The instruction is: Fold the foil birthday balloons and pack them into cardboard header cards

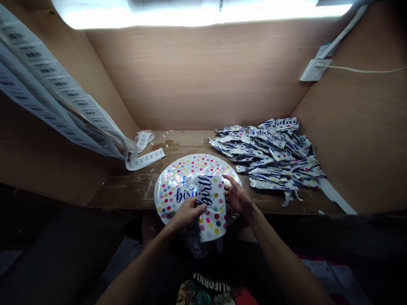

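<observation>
A folded foil balloon (213,215), white with coloured dots and blue "birth" lettering, is pinched between the thumb and fingers of my left hand (188,212). At its right edge is my right hand (238,195), fingers stretched out and apart, close to or touching the foil. Beneath both lies a stack of flat round foil balloons (173,169) with the same dots, overhanging the table's front edge. The folded balloon covers part of the stack's lettering. Dark, crumpled clear plastic (199,250) hangs below.
A heap of folded foil balloons (270,152) lies at the right on the brown table (133,190). Long barcode label strips (60,84) hang at the left, their ends (148,160) on the table. Cardboard walls (203,76) enclose it; a white socket (316,70) with a cable is on the right.
</observation>
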